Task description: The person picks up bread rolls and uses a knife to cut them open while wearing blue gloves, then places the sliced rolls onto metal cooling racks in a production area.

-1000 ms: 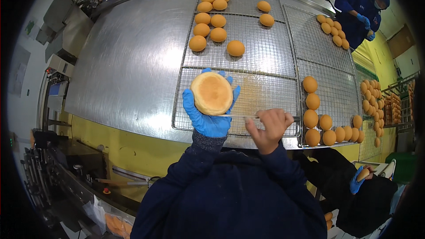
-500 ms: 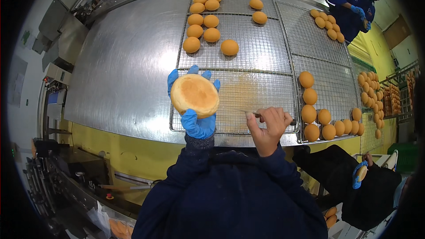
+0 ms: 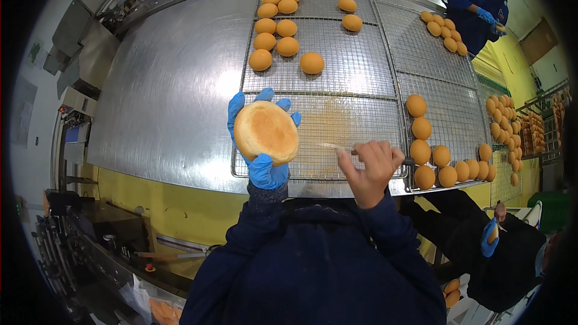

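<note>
A round golden bun (image 3: 267, 132), its pale side edge showing, rests in my left hand (image 3: 268, 174), which wears a blue glove. The gloved fingers wrap around the bun's far side and the thumb presses its near edge. My bare right hand (image 3: 373, 171) grips a small knife (image 3: 328, 145) by its dark handle, the thin blade pointing left toward the bun but apart from it. Both hands are above the near end of a wire rack (image 3: 313, 171), where brown crumbs (image 3: 334, 117) lie scattered.
Several buns (image 3: 287, 46) stand on the rack's far part. A second rack (image 3: 433, 84) at the right carries more buns (image 3: 421, 152). The steel table (image 3: 162, 102) stretches left. One co-worker (image 3: 481, 3) stands at the far right, another (image 3: 512, 247) at the near right holding a bun.
The knife and my right hand have shifted slightly right, away from the bun, and more of the blade shows. My left hand has tilted the bun a little.
</note>
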